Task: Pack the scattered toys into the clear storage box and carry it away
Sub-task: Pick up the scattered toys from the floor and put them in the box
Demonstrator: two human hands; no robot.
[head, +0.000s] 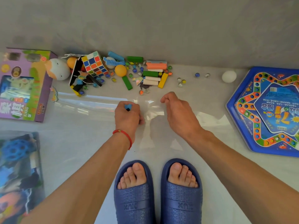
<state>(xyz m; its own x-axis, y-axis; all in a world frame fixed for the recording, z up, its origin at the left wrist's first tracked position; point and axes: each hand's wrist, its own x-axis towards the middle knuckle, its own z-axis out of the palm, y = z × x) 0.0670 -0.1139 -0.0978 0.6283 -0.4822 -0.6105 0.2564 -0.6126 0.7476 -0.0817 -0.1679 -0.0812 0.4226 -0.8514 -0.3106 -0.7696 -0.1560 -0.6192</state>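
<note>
I see both of my forearms bare, with no sleeves reaching into view. A thin red cord bracelet (123, 136) with a small gold bead circles my left wrist. My feet sit in dark blue textured slides (157, 202), toes exposed.

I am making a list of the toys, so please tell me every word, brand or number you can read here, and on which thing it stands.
"XIANG": purple toy box, beside large Chinese characters I cannot read with certainty.
"7": blue hexagonal game board, upside down; its smaller print is too small to read.
Embossed strap lettering on the blue slippers: unclear, not safely readable.
Blue picture box, lower left: too blurred to read.
</note>
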